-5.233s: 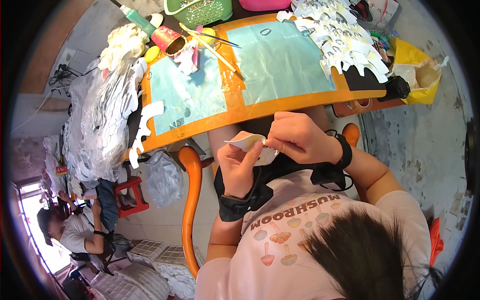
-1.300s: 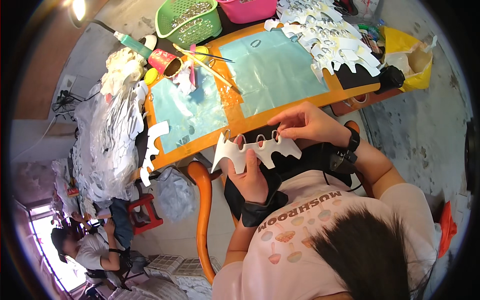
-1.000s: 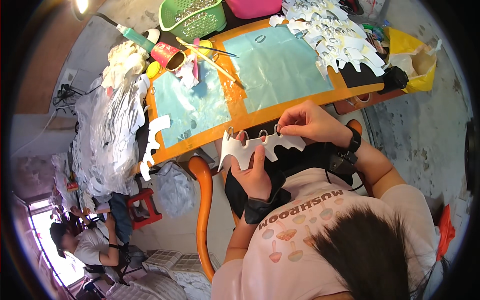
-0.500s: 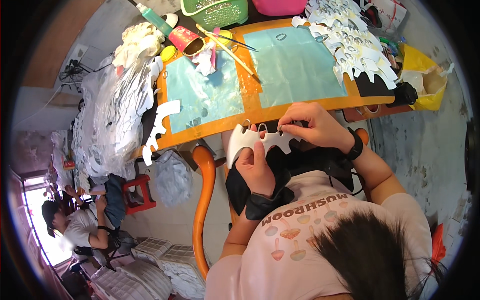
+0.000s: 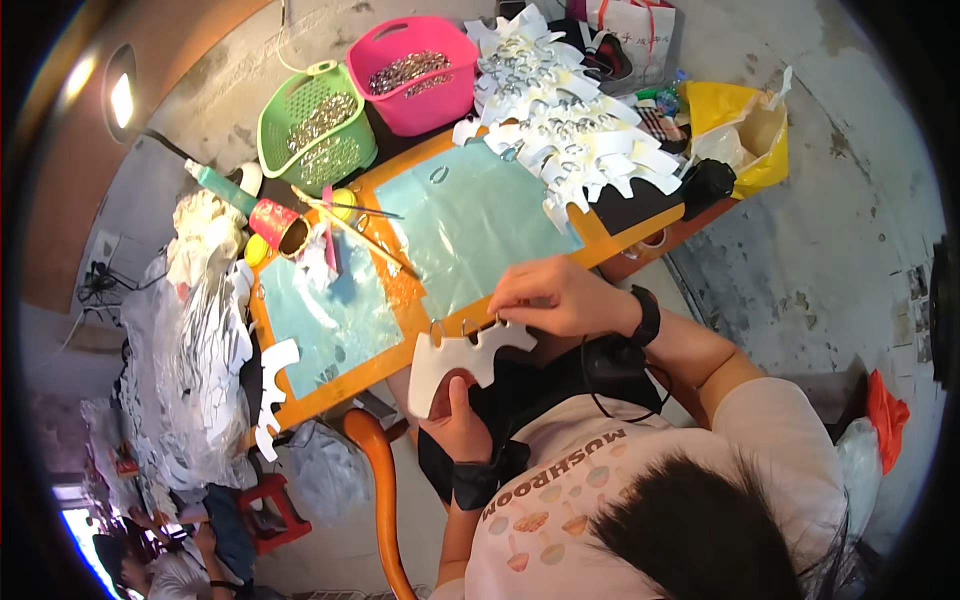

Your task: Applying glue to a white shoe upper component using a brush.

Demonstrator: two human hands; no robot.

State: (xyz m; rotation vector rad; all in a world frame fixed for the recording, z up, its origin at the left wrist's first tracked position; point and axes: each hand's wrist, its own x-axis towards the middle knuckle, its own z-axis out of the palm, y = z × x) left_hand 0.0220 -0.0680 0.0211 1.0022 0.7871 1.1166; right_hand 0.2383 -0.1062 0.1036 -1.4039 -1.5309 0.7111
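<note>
Bearing two blue sheets, the table has green and pink baskets at its far side; a red stool stands left. Near the table's near edge, the left hand's grip clasps a white piece, scalloped, with metal loops along its far edge. The right hand's fingers bunch there, their hold unclear.

Pale pink short-sleeved T-shirt printed with brown lettering and small multicoloured mushrooms; wide black left wrist cuff; narrower black right wristband; thin, black, looping cable.
</note>
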